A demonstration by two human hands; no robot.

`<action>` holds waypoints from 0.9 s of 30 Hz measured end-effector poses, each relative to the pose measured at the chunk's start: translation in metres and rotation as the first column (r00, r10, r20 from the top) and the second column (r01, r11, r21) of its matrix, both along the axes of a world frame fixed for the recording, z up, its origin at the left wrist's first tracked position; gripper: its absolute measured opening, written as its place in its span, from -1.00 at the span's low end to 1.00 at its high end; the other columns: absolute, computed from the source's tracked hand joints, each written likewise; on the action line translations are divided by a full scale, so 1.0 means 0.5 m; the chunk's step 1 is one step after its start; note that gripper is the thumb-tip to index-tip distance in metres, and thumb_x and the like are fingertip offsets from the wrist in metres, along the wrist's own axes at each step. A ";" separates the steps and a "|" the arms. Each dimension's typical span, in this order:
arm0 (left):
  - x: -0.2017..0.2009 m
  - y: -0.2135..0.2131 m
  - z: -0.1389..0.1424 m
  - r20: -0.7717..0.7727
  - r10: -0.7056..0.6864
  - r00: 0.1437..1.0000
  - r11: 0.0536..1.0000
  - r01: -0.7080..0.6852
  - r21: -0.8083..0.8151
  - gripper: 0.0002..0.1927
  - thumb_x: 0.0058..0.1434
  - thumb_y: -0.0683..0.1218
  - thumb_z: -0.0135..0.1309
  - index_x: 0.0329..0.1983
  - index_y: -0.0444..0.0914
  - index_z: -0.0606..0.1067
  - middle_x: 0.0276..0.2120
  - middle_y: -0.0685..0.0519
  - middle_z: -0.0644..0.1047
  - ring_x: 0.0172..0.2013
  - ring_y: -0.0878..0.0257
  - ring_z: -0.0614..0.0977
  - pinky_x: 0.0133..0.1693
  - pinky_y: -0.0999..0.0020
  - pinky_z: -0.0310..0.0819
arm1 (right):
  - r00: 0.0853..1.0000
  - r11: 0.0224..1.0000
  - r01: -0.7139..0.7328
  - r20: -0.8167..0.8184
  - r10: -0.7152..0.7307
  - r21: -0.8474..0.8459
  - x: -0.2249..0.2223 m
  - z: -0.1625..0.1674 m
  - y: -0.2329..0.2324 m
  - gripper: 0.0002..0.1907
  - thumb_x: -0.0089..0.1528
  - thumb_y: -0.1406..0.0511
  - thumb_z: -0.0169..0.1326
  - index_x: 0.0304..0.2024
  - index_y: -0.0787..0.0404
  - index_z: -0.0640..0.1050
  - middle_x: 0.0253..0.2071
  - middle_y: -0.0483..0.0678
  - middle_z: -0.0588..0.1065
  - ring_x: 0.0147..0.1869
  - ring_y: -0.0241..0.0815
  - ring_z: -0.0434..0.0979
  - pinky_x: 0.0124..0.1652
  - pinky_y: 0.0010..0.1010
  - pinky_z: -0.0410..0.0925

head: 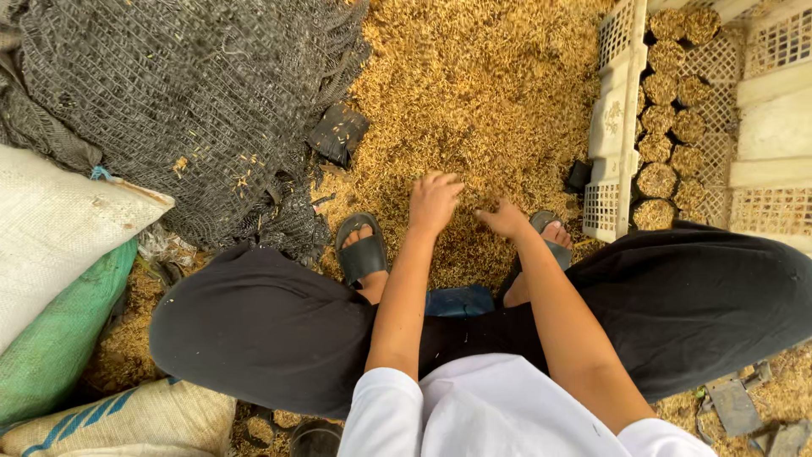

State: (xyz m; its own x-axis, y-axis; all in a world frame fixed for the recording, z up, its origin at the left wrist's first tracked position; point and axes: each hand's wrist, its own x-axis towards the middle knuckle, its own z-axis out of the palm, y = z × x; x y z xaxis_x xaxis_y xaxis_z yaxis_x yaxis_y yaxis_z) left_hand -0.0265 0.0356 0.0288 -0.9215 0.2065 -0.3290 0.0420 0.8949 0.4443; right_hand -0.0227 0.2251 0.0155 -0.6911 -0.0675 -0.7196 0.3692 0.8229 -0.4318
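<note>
While you squat, both hands reach down into the yellow husks on the floor.
From the left: white sack, dark net, then your left hand, fingers curled down onto husks. Your right hand touches husks just beside it, fingers bent. A white crate of round husk-filled pots sits right.

Dry, rough golden husks cover the floor, matt and fibrous. The dark netting is coarse woven mesh. Pale crates look like matt perforated plastic. The sacks are woven plastic cloth; the sandals smooth dark rubber.
</note>
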 end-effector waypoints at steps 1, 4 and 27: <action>0.007 -0.009 -0.002 -0.038 -0.007 0.999 0.999 0.006 -0.039 -0.67 0.44 0.01 0.10 0.25 0.17 0.53 0.40 0.25 0.42 0.44 0.16 0.34 0.48 0.02 0.06 | 0.997 0.998 0.049 -0.060 -0.048 0.024 0.009 0.000 -0.001 -0.21 0.28 0.01 0.23 0.33 0.39 0.30 0.20 0.33 0.41 0.25 0.25 0.45 0.21 -0.08 0.34; 0.019 -0.049 -0.012 0.086 0.232 0.969 0.956 -0.243 0.167 -0.53 0.26 0.02 0.17 0.26 0.08 0.51 0.38 0.14 0.40 0.36 0.08 0.35 0.39 0.02 0.09 | 0.964 0.993 0.117 -0.243 -0.105 0.034 0.029 -0.007 -0.024 -0.22 0.26 0.05 0.19 0.40 0.30 0.30 0.37 0.28 0.31 0.44 0.22 0.32 0.35 -0.09 0.25; 0.050 -0.021 -0.053 0.227 0.777 0.587 0.444 -0.766 0.464 -0.70 0.30 0.02 0.17 -0.04 -0.25 0.68 -0.07 -0.07 0.69 -0.10 0.07 0.73 -0.02 0.27 0.56 | 0.445 0.419 -0.739 -0.084 0.891 0.527 0.025 0.045 -0.152 0.02 0.25 0.16 0.08 0.58 0.15 -0.20 0.62 -0.07 -0.21 0.66 -0.18 -0.33 0.47 -0.06 -0.33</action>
